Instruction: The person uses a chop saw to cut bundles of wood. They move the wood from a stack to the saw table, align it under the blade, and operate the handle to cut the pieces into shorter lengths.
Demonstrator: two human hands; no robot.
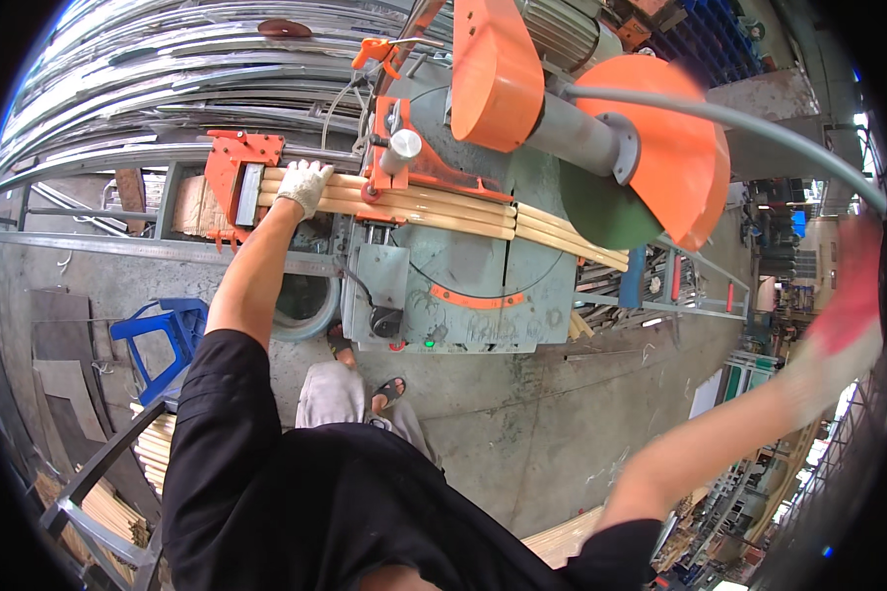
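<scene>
A white knit-gloved left hand (307,187) lies over long, pale yellow rods (443,215) on a grey metal saw table (483,330), its grip unclear; the blurred red-and-white gloved right hand (851,295) is raised, its hold impossible to tell. Loose pressure could let the rods roll; short yellow pieces (567,236), overhanging the edge, could tip off.

Gloved left hand (306,185) on pale rods (453,215); right hand (851,294) blurred near curved grey bar (749,120).
</scene>
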